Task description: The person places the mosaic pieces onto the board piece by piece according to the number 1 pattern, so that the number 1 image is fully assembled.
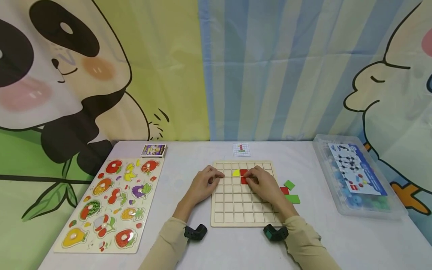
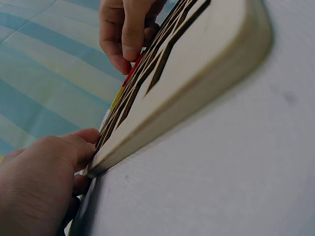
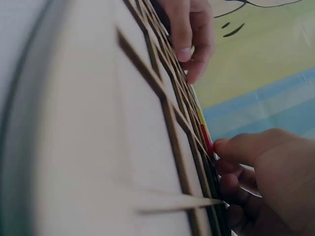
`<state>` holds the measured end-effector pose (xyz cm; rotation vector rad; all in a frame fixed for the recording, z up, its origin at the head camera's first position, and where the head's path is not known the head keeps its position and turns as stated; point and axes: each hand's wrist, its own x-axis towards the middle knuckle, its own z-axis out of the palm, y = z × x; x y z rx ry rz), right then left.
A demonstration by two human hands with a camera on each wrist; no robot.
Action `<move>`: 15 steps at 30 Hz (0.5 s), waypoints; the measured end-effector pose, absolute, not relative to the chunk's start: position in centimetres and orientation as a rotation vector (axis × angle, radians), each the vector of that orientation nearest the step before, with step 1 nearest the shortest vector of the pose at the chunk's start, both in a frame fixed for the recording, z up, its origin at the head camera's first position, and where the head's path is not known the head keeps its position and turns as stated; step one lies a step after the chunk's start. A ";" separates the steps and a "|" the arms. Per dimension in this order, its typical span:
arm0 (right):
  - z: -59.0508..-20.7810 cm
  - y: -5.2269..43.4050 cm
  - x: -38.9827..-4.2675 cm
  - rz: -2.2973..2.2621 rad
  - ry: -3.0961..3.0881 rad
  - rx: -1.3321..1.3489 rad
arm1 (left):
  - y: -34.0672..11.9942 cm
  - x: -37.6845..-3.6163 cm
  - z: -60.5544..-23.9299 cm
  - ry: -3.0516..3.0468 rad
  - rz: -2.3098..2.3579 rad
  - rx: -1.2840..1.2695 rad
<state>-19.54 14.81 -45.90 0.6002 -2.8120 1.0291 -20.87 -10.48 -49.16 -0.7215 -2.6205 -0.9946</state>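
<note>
While both hands work at the far rows of the board, the scene reads as follows.

Board: a wooden grid board [image 1: 241,210] lies flat on the white table [image 1: 337,240], in the middle, near the person.

Left hand: the left hand [image 1: 202,185] rests on the board's far-left edge, fingers loosely bent over the rim, steadying it; it grips no piece that I can see.

Right hand: the right hand [image 1: 264,183] lies over the far-middle cells, fingertips bent down onto the red piece [image 1: 243,172], pressing or pinching it; the right wrist view shows a fingertip touching the red edge.

Placed pieces: a yellow piece [image 1: 236,173] sits in a cell just left of the red one, touching it.

Spare pieces: two green tiles [image 1: 292,198] and a red tile [image 1: 284,190] lie on the table just right of the board.

Pattern card: a small card [image 1: 241,149] lies just beyond the board's far edge.

Step in hand: judged from the hands, seating the red piece into its cell beside the yellow one.

Next move: likely calls for pushing the red piece flush, then reaching right for a spare tile while the left hand steadies the board.

Other things: fruit puzzle [image 1: 111,204] at left, card box [image 1: 153,150] far left, clear bin [image 1: 357,176] at right.
</note>
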 end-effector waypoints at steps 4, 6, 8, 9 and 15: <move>-45.4 15.8 -19.7 1.184 -2.843 0.648 | -10.5 -20.8 -49.2 -2.622 -0.997 -0.722; -45.2 16.6 -19.8 1.245 -2.850 0.672 | -10.5 -20.8 -49.2 -2.625 -0.997 -0.722; -44.9 17.5 -20.0 1.280 -2.853 0.698 | -10.5 -20.9 -49.2 -2.614 -1.002 -0.729; -44.8 18.0 -20.1 1.284 -2.853 0.706 | -10.5 -20.9 -49.2 -2.613 -1.003 -0.732; -44.0 20.9 -20.6 1.285 -2.918 0.672 | -10.6 -21.0 -49.3 -2.604 -1.007 -0.740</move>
